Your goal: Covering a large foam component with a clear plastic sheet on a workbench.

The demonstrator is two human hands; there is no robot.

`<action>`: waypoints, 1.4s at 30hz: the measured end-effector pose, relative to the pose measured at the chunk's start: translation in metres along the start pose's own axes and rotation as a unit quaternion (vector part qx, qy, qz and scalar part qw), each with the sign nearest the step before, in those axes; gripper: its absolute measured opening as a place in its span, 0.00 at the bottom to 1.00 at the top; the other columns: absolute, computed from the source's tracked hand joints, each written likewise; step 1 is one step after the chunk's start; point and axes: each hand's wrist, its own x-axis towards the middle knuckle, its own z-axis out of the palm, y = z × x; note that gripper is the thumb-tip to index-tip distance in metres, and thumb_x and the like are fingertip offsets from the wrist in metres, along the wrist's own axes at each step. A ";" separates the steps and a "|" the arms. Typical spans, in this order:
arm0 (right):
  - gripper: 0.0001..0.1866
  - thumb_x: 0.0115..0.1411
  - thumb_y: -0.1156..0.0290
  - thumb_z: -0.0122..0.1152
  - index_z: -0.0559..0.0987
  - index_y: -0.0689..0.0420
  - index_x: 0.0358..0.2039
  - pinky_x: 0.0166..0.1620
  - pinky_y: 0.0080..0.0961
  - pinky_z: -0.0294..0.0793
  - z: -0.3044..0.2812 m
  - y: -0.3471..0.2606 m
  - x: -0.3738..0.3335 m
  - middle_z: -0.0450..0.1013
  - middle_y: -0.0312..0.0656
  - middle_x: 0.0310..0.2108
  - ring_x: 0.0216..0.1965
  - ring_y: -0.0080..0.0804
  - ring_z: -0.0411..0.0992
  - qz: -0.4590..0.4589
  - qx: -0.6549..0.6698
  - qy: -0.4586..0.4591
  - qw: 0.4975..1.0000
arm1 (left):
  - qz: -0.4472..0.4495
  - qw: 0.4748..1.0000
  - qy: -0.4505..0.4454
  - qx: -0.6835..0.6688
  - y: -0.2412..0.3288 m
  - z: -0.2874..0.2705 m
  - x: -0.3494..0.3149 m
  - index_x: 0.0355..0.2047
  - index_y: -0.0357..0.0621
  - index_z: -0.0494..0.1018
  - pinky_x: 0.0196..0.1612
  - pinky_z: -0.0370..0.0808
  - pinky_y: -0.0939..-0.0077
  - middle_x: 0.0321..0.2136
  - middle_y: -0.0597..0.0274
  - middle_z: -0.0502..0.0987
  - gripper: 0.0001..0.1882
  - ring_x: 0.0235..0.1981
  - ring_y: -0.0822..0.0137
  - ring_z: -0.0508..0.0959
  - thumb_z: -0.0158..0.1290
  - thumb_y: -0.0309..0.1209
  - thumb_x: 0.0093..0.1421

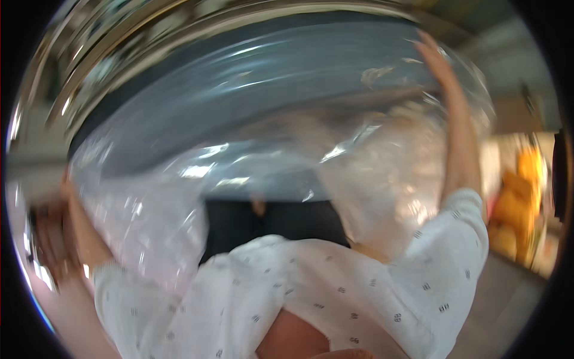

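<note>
A wide sheet of clear plastic film (269,155), creased and shiny, stretches across in front of my body between my two arms. Behind or under it shows a large dark grey surface (257,72) with a curved far edge. My right hand (435,57) is at the film's far right corner, its fingers bent over the edge and gripping it. At the left edge of the film is my left hand (67,185), low and smeared by motion, its fingers mostly hidden. Loose film hangs down beside both forearms.
Shiny metal rails or bars (101,66) run along the far left, blurred. Yellow-orange items (520,203) stand at the right beyond my elbow. Below the film my dark trousers (275,221) show, and grey floor (508,293) lies at the lower right.
</note>
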 end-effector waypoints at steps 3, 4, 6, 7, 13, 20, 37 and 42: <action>0.29 0.59 0.47 0.42 0.69 0.57 0.52 0.55 0.23 0.55 -0.044 0.039 0.015 0.65 0.49 0.52 0.56 0.31 0.60 0.269 0.014 0.022 0.963 | 0.255 0.944 0.188 0.092 0.030 0.118 -0.025 0.40 0.41 0.75 0.46 0.67 0.73 0.38 0.56 0.77 0.21 0.41 0.62 0.75 0.51 0.44 0.53; 0.26 0.61 0.51 0.40 0.69 0.55 0.52 0.54 0.25 0.57 -0.083 0.054 0.000 0.67 0.53 0.48 0.55 0.34 0.62 0.326 -0.200 0.041 0.923 | 0.267 0.953 0.119 0.075 0.076 0.203 -0.051 0.36 0.42 0.77 0.44 0.68 0.72 0.34 0.56 0.78 0.21 0.39 0.61 0.76 0.51 0.46 0.52; 0.21 0.62 0.56 0.41 0.71 0.54 0.49 0.52 0.28 0.60 -0.047 0.029 0.028 0.70 0.54 0.43 0.51 0.38 0.65 0.133 -0.487 -0.005 0.863 | 0.273 0.924 0.227 0.144 0.075 0.170 -0.057 0.33 0.49 0.78 0.41 0.69 0.68 0.31 0.56 0.78 0.23 0.35 0.58 0.76 0.51 0.53 0.49; 0.19 0.62 0.57 0.42 0.71 0.53 0.47 0.49 0.29 0.62 -0.034 -0.020 0.032 0.71 0.52 0.40 0.48 0.40 0.66 0.027 -0.487 0.100 0.867 | 0.241 0.924 0.231 0.184 0.084 0.174 -0.063 0.36 0.51 0.77 0.41 0.69 0.68 0.33 0.54 0.77 0.24 0.38 0.56 0.76 0.49 0.55 0.50; 0.14 0.61 0.60 0.46 0.74 0.56 0.33 0.37 0.18 0.65 0.081 -0.314 -0.066 0.69 0.34 0.30 0.32 0.18 0.67 -0.049 0.234 -0.215 0.947 | 0.265 0.899 0.320 0.139 0.069 0.147 -0.016 0.32 0.43 0.75 0.40 0.69 0.61 0.32 0.47 0.75 0.16 0.37 0.50 0.74 0.48 0.41 0.52; 0.17 0.55 0.73 0.56 0.70 0.62 0.45 0.44 0.20 0.66 0.258 -0.401 -0.246 0.65 0.41 0.46 0.42 0.23 0.65 -0.070 0.366 -0.428 0.824 | 0.182 0.904 0.371 0.108 0.059 0.167 -0.007 0.34 0.49 0.77 0.42 0.69 0.62 0.34 0.52 0.77 0.19 0.39 0.54 0.75 0.50 0.47 0.50; 0.25 0.55 0.68 0.56 0.63 0.59 0.53 0.48 0.24 0.66 0.246 -0.378 -0.264 0.65 0.40 0.47 0.44 0.27 0.65 0.070 0.464 -0.306 0.828 | 0.286 0.917 0.273 0.056 0.120 0.188 -0.084 0.31 0.44 0.78 0.44 0.68 0.63 0.33 0.51 0.76 0.23 0.38 0.53 0.74 0.54 0.51 0.46; 0.15 0.59 0.71 0.50 0.71 0.61 0.47 0.47 0.19 0.65 0.242 -0.407 -0.245 0.72 0.40 0.38 0.39 0.25 0.68 -0.114 0.494 -0.219 0.834 | 0.279 0.921 0.268 0.039 0.122 0.191 -0.094 0.29 0.41 0.77 0.44 0.67 0.64 0.32 0.48 0.76 0.21 0.38 0.51 0.73 0.55 0.48 0.46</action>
